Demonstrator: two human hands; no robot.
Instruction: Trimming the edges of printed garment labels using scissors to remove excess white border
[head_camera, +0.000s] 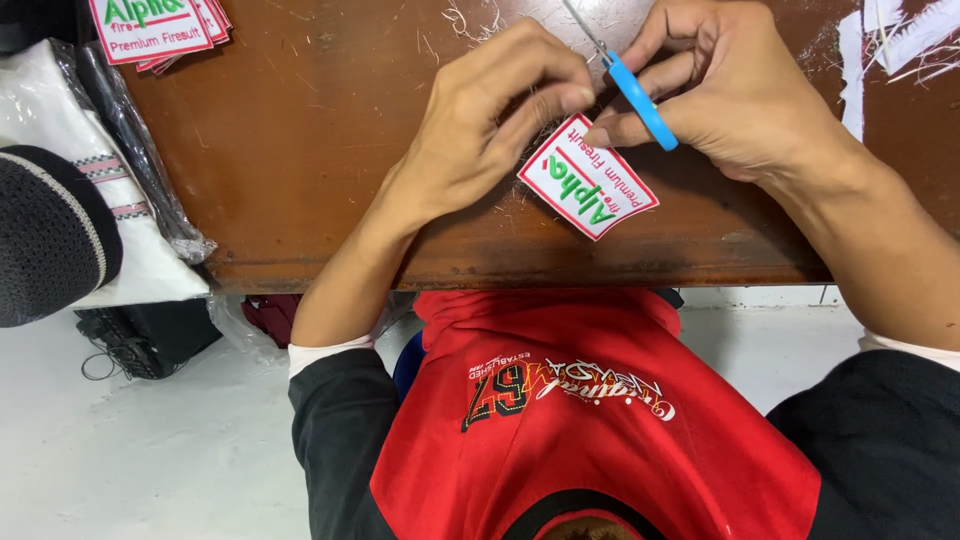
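A small embroidered patch (588, 177), white with a red border and green and red stitching, is held tilted just above the near edge of a worn brown wooden table (300, 130), at about one o'clock from the wearer's red shirt (590, 420). Its upper corner is pinched between the thumb and fingers of the left hand (490, 120); the right hand (720, 85), at three o'clock of the patch, is closed around blue-handled scissors (630, 90), whose thin metal blades point toward twelve o'clock. The patch is judged light, thin and slightly stiff, best gripped by an edge or corner. Loose thread trimmings are scattered on the tabletop. A stack of similar patches (160, 30) lies at ten o'clock, beside plastic-wrapped white cloth (120, 200).
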